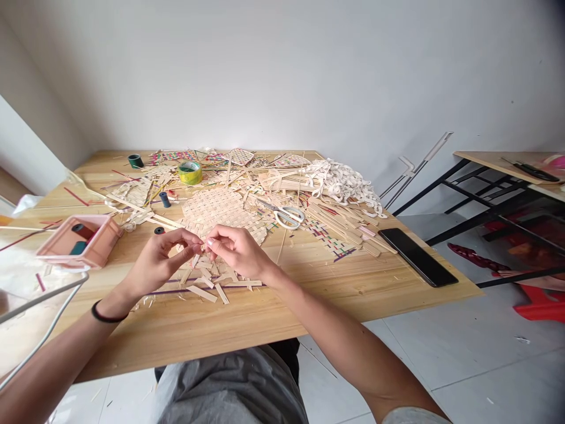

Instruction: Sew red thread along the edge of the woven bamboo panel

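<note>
My left hand and my right hand meet fingertip to fingertip above the table. Both are closed in a pinch, and whatever lies between the fingers is too small to make out. Just beyond them a pale woven piece of flat strips lies on the wood. Beneath and in front of the hands are scattered cut strips. White-handled scissors rest to the right of the woven piece. A dark thread spool stands close to my left hand, partly hidden by it.
A pink basket holding spools sits at the left, near a white cable. Yellow tape and a blue spool stand farther back. White coiled strips are heaped at right, with a black phone near the table's right edge.
</note>
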`<state>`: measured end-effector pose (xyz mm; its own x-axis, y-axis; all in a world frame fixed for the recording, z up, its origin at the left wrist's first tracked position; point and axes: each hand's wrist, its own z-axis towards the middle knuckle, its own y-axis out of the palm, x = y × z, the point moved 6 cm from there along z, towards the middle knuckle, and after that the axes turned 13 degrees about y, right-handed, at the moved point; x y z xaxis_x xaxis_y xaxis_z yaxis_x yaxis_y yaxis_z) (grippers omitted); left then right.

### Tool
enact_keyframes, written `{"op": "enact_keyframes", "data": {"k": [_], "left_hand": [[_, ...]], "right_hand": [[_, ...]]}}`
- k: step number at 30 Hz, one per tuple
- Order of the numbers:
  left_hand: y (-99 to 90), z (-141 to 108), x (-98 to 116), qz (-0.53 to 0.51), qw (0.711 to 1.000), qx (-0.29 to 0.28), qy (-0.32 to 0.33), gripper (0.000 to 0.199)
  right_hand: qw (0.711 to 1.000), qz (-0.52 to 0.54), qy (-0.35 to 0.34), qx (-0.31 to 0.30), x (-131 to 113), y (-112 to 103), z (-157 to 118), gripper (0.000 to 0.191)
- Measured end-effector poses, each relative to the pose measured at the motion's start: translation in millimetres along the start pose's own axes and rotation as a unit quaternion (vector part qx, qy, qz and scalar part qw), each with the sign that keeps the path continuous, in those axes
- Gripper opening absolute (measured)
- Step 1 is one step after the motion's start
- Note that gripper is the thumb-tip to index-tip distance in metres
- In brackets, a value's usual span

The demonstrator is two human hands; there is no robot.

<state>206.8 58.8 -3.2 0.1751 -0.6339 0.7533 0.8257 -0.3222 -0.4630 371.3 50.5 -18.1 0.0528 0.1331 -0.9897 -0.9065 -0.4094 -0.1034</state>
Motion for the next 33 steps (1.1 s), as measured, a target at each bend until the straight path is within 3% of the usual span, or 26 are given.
{"op": "enact_keyframes", "data": {"k": [33], "left_hand": [[1.2, 1.0, 2.3, 0.018, 1.0, -0.01, 0.0, 0.023]], "right_hand": [[1.0, -0.028, 0.009, 0.004, 3.0, 0.7, -0.1, 0.022]]}}
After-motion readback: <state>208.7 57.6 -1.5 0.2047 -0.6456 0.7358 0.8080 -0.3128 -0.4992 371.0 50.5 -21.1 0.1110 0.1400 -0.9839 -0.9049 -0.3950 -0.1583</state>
